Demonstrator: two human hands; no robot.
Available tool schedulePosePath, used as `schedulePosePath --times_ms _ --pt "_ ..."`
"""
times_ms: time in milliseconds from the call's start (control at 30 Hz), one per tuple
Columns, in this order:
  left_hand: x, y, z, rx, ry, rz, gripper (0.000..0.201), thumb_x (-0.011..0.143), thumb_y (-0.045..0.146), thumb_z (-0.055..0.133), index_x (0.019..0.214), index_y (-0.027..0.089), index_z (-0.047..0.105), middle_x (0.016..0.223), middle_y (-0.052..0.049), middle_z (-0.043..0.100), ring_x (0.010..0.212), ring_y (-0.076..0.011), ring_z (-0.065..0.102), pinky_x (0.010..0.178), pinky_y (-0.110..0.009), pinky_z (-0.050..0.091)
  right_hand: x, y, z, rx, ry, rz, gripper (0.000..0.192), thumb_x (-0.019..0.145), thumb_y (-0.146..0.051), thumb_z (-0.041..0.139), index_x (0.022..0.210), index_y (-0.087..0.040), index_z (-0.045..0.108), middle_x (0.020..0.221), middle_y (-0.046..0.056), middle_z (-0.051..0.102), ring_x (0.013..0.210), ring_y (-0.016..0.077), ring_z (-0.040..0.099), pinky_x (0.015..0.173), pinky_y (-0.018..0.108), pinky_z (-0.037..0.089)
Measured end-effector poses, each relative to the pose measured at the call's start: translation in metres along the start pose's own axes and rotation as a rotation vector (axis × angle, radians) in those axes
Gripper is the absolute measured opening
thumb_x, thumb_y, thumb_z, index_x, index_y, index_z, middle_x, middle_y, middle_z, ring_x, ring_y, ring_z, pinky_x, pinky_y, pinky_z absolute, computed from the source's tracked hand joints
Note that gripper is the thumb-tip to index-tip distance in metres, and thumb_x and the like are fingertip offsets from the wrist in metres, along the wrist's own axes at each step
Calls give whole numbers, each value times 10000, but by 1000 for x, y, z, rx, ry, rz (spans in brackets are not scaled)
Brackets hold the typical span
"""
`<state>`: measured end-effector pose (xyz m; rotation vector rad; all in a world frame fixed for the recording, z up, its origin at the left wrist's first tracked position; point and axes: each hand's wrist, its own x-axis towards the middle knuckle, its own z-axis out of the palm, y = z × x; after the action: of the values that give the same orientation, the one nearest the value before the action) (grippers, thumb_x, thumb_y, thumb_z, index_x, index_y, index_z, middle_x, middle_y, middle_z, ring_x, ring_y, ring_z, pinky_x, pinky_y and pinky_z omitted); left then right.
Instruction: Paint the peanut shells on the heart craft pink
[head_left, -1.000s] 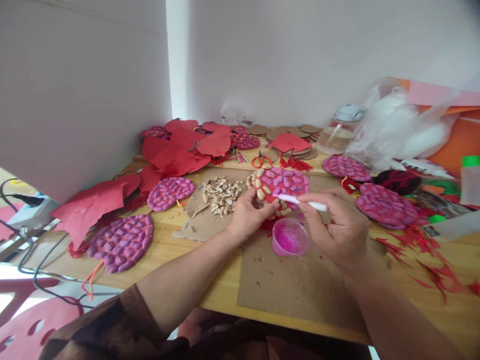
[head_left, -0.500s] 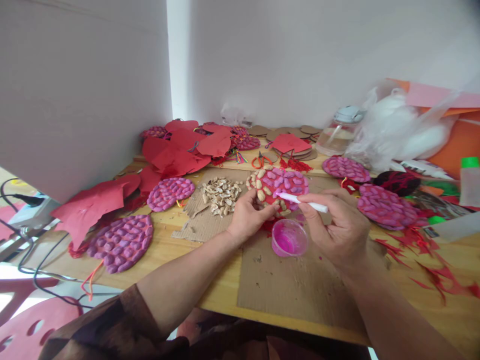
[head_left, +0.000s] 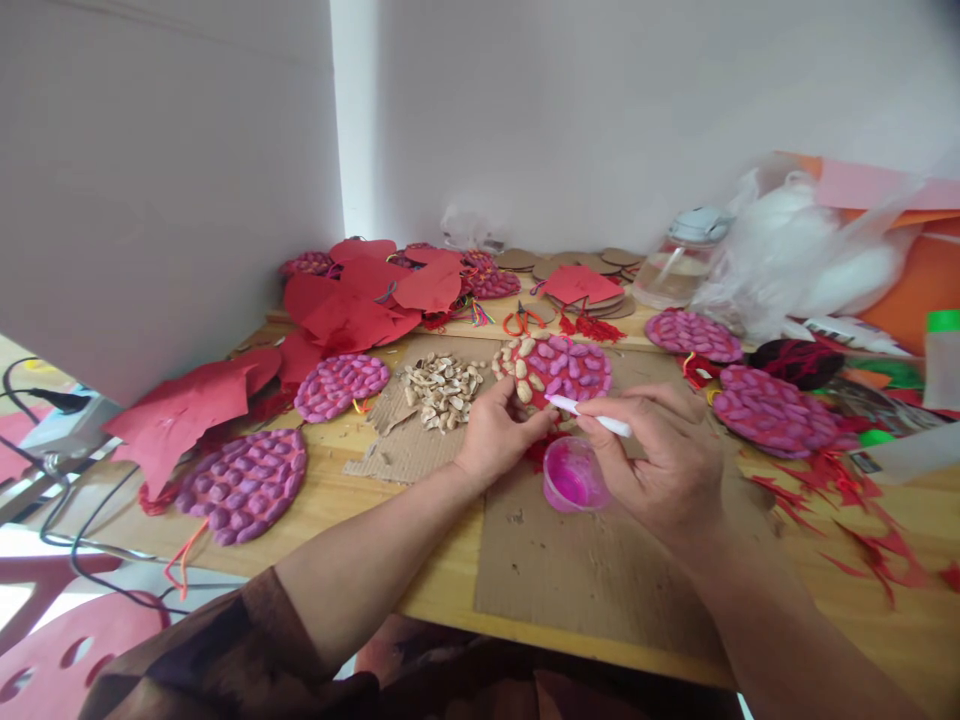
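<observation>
Step in hand: painting the peanut-shell disc (head_left: 559,368) pink, with bare tan shells remaining along its left edge.
Doing it well: keeping the brush tip light on each shell, working shell by shell toward the unpainted left edge, reloading from the paint cup (head_left: 574,475) close below, avoiding drips on the cardboard sheet (head_left: 592,570).
Left hand (head_left: 496,432): steadying the disc at its near-left rim, fingers curled narrow around the edge, thumb up against the shells, forearm crossing the desk (head_left: 330,500) edge.
Right hand (head_left: 660,462): pinching the white brush (head_left: 589,415) in a pen grip, fingers closed tight on its shaft, tip pointing left onto the disc's near part, wrist hovering above the cup.
Disc position: tilted up at the desk's middle, just beyond the cup, beside the loose peanut shells (head_left: 442,388).
</observation>
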<state>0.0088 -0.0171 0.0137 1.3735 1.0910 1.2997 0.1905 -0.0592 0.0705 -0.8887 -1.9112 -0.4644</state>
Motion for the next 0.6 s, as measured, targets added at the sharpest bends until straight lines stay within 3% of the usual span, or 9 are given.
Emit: schedulePosePath --times_ms 167,367,600 --pt "-1 0 0 54 14 41 307 753 353 898 882 199 665 738 9 658 590 -117 486 565 -264 374 -1 1 0 -7 -1 3 30 966 -212 742 995 -219 739 819 3 801 834 202 738 791 375 502" --pt "-2 -2 0 118 -5 67 258 785 308 846 935 190 671 773 4 678 606 -120 497 579 -264 388 0 3 -1 -1 27 69 38 959 -205 750 991 -189 764 831 32 789 807 199 726 758 365 505" --pt "-1 -3 0 98 -9 67 267 795 332 837 932 194 654 774 6 672 620 -123 523 608 -264 417 0 -2 1 10 6 4 44 952 -183 758 996 -182 751 811 21 786 827 202 725 784 367 493"
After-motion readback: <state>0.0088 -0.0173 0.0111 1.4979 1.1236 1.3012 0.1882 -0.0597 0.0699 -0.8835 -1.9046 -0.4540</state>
